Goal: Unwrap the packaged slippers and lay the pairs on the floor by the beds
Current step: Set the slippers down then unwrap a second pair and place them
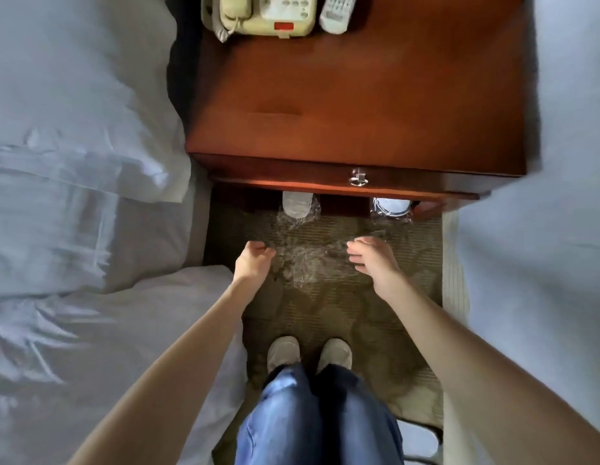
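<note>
A crumpled clear plastic wrapper (303, 260) hangs blurred above the carpet between my hands. My left hand (255, 260) pinches its left edge with curled fingers. My right hand (372, 260) is at its right edge, thumb over loosely bent fingers, and its grip is hard to make out. Two packaged slippers in clear plastic stick out from under the nightstand: one on the left (296, 204) and one on the right (390, 208).
A wooden nightstand (359, 105) with a drawer knob (359, 179) stands ahead, holding a phone (261, 13) and a remote (337, 11). White beds flank the narrow carpet strip (328, 317). My shoes (308, 354) stand below. Something white (421, 441) lies at the lower right.
</note>
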The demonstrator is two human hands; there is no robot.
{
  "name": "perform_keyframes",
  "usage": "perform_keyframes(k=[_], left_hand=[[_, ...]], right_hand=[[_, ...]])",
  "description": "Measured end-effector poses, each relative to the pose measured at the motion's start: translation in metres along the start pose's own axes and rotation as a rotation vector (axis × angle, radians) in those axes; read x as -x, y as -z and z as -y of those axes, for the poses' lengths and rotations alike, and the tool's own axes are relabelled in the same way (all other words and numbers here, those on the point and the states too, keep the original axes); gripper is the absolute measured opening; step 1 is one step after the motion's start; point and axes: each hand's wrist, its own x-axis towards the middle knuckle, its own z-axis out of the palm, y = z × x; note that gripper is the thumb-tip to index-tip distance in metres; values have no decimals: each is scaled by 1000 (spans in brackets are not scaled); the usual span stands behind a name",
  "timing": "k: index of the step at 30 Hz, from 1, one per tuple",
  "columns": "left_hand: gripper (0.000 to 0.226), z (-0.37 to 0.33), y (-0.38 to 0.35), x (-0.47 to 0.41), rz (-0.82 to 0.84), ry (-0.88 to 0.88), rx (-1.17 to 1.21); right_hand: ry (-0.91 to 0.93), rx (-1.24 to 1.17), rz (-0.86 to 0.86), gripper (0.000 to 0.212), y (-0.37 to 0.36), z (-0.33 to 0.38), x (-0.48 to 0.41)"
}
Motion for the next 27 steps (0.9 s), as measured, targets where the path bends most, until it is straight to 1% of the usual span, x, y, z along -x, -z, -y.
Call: perform_keyframes(k=[2,7,8,11,12,13,15,16,19,21,22,25,27], left_hand=[[46,16,-20,-42,-17,4,-1],[43,48,-67,-139,-9,-1,100],[45,52,-75,-156,2,8,138],[53,59,-95,-200,17,79,340],[54,61,-100,-212,5,81,397],[54,61,-106,-222,-9,77,448],[53,58,-116,-236,-8,70,562],[47,56,-120,-240,6,59,603],[16,54,-126,-245,27,-41,596],[5,54,-123,-242,53,-79,603],[2,53,-120,-238,74,-93,611],[12,51,-108,-215,112,-137,628],[23,49,-97,-193,115,-181,629]], right_hand=[[16,-18,6,25,-16,-15,-46],[27,-87,9,18,-54,-51,-157],[28,-95,3,20,-60,-56,-177],[43,-127,0,48,-80,-67,-229],[58,-133,6,53,-86,-68,-242],[75,-137,19,54,-91,-68,-255],[108,-138,59,44,-100,-66,-274],[116,-132,78,38,-104,-65,-282],[125,-116,118,23,-113,-64,-291],[119,-119,113,15,-116,-64,-290],[112,-120,106,15,-116,-65,-288],[92,-102,88,15,-111,-65,-272],[64,-124,86,13,-105,-63,-251]])
